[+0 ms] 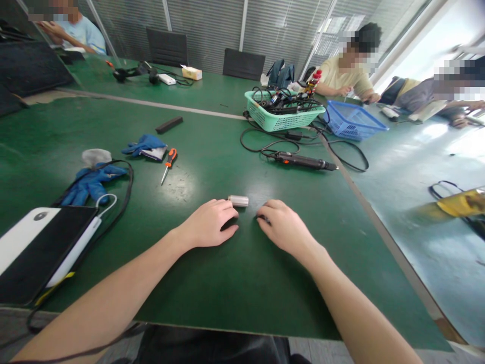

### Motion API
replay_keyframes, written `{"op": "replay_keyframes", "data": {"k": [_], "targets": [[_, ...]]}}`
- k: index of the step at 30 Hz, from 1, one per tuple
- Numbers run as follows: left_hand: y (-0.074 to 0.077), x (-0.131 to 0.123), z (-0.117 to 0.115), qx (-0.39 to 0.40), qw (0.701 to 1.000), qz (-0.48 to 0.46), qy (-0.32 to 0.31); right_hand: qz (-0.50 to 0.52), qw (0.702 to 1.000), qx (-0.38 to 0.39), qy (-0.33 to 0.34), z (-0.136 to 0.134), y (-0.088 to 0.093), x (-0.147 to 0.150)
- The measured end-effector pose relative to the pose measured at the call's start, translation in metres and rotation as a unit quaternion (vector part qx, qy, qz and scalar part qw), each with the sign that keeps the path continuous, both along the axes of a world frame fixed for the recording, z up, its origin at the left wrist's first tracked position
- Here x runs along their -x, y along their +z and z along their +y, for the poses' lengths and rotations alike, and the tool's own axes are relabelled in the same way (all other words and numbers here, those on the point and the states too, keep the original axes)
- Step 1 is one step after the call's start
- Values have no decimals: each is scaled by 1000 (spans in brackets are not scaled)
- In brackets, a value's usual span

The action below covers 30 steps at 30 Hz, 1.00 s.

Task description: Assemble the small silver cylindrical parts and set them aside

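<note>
A short silver metal cylinder [239, 201] lies on its side on the green table. My left hand [215, 222] rests beside it, fingertips right by its left end, thumb and curved fingers apart with a dark gap between them. To the right, separated from the cylinder, my right hand [284, 226] lies palm down with its fingers curled in. Something small and dark shows between its thumb and forefinger, too covered to name. An orange-and-black screwdriver [171, 158] lies further off on the left, and a black electric screwdriver [303, 161] with a cord lies beyond my right hand.
Blue gloves [91, 183], a black bar [169, 125] and a white-and-black device [41, 253] with cables lie left. A green basket [284, 121] of tools and a blue basket [354, 121] stand at the back right. Several people sit around the tables.
</note>
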State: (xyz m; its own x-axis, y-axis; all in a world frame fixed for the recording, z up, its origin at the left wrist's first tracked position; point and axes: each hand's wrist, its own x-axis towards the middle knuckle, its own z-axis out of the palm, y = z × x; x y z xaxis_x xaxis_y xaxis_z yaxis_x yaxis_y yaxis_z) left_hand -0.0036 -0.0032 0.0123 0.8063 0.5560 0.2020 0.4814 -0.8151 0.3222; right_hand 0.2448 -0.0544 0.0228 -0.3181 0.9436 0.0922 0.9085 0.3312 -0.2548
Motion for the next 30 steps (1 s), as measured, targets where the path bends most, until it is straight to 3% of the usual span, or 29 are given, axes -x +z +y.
{"op": "replay_keyframes", "data": {"k": [3,6,12,24,30], "targets": [[2,0,-1,1,1000,2,-2,49,996,-15,74,-16,-7,40],[3,0,-2,4,1000,7,-4,77,993,-31,85,-21,-16,52],[2,-1,-2,3,1000,5,-3,102,992,-32,59,-12,-19,41],[3,-3,-1,13,1000,17,-13,74,995,24,58,-5,2,13],[-2,-6,-2,1,999,37,-21,81,994,20,69,-3,0,14]]}}
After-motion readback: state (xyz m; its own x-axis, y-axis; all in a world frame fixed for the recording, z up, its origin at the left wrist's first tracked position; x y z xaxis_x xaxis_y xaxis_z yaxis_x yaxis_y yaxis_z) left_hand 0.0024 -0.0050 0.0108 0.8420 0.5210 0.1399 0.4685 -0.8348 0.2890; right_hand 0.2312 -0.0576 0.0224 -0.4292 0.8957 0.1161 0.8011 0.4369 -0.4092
